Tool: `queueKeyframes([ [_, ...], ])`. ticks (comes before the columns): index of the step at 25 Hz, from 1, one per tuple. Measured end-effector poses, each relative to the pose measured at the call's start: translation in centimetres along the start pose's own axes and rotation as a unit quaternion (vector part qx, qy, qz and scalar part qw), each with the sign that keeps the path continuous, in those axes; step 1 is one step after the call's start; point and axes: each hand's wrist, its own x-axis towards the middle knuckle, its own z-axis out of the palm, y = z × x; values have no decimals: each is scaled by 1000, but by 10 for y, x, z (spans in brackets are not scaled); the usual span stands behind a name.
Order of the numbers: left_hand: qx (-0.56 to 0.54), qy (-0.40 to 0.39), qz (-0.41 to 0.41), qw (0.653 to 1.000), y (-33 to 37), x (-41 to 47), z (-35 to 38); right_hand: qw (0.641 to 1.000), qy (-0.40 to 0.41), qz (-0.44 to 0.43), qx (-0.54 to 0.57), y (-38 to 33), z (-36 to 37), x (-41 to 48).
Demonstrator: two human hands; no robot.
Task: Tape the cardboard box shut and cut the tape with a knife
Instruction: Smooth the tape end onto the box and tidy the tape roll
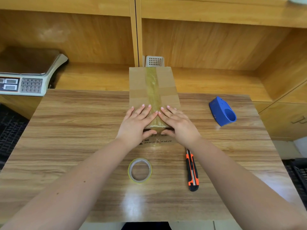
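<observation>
While flat, both hands press taped box.

Cardboard box: brown, elongated, flaps closed, lying flat under both hands and extending away beyond the fingertips. A strip of yellowish clear tape runs lengthwise along the top centre seam, between the two hands, and folds over the near edge onto the printed front face. Tape roll: yellowish, lying flat, nearer the body than the hands, between the forearms. Knife: orange-and-black utility type, lying flat, lengthwise, just inside the right forearm, below the right hand.
</observation>
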Motion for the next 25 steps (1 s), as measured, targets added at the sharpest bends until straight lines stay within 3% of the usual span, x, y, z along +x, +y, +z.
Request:
queueKeyframes([
  [5, -53, -32, -30, 998, 4, 3, -9, 995, -42, 46, 75, -5, -7, 4],
  [12, -24, -91, -7, 995, 2, 0, -19, 994, -83, 30, -58, -13, -12, 0],
  [14, -79, -42, -7, 996, 14, -10, -24, 996, -39, 39, -76, -24, -14, -9],
  [17, -138, 113, 30, 983, 28, -48, -15, 993, 113, 27, -13, -41, 0, -44],
  [18, -154, 108, 34, 982, 30, -65, -6, 991, 128, 31, 28, -45, 11, -59],
  [20, -192, -54, -11, 980, 27, -92, 20, 987, 47, 83, 128, -55, 39, -86],
  [22, -194, -239, -53, 950, 23, -108, 48, 953, -106, 177, 221, -66, 70, -105],
  [25, -147, -309, -56, 938, 26, -116, 71, 907, -204, 252, 269, -77, 109, -119],
])
